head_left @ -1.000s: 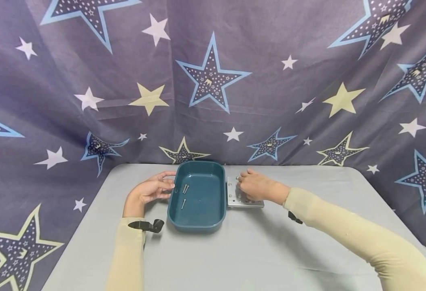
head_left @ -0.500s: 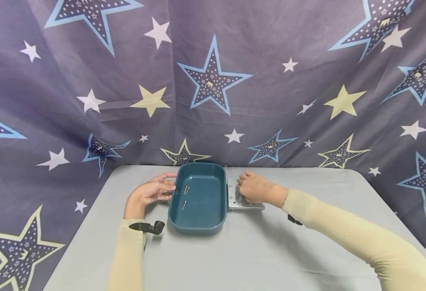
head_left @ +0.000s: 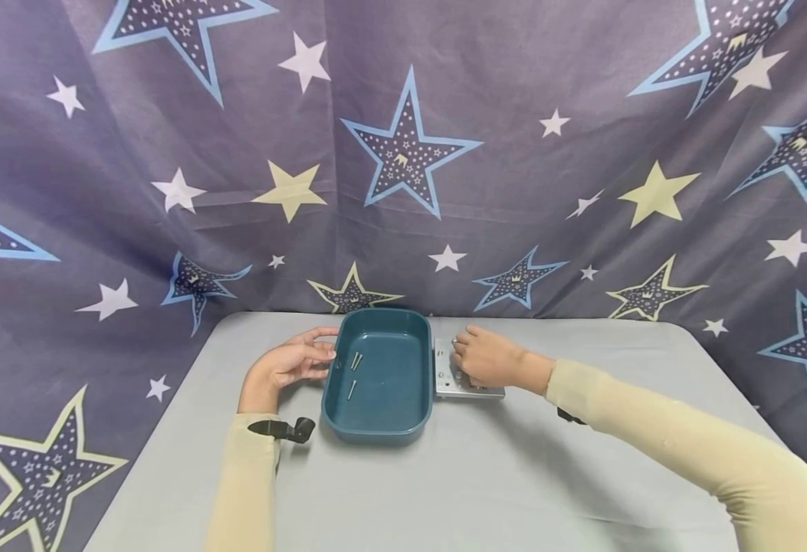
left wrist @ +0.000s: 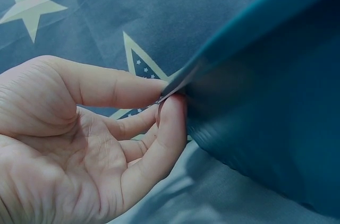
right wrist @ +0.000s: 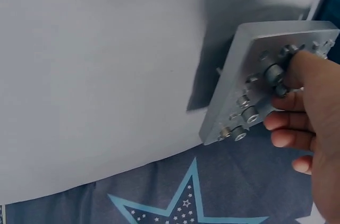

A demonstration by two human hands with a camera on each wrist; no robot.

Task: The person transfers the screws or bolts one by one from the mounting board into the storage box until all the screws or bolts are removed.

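A dark teal plastic tray (head_left: 378, 414) stands on the table with several slim metal screws (head_left: 352, 389) lying inside. My left hand (head_left: 293, 362) is at its left side; in the left wrist view the thumb and a finger pinch the rim. To the right of the tray is a silver metal block (head_left: 468, 392) set with bolts of differing sizes. Over this block, my right hand (head_left: 489, 358) has its fingers curled down. In the right wrist view, thumb and index finger close around a socket-head bolt (right wrist: 274, 74) in the block, partly hidden by the hand.
A grey cloth covers the table (head_left: 389, 498). Behind it hangs a purple curtain (head_left: 500, 84) with a star print. A black strap mount (head_left: 282, 429) sits on the left wrist, close to the tray's lower left corner.
Both hands keep nearly the same places, the left at the tray and the right over the block. The head view has shifted slightly.
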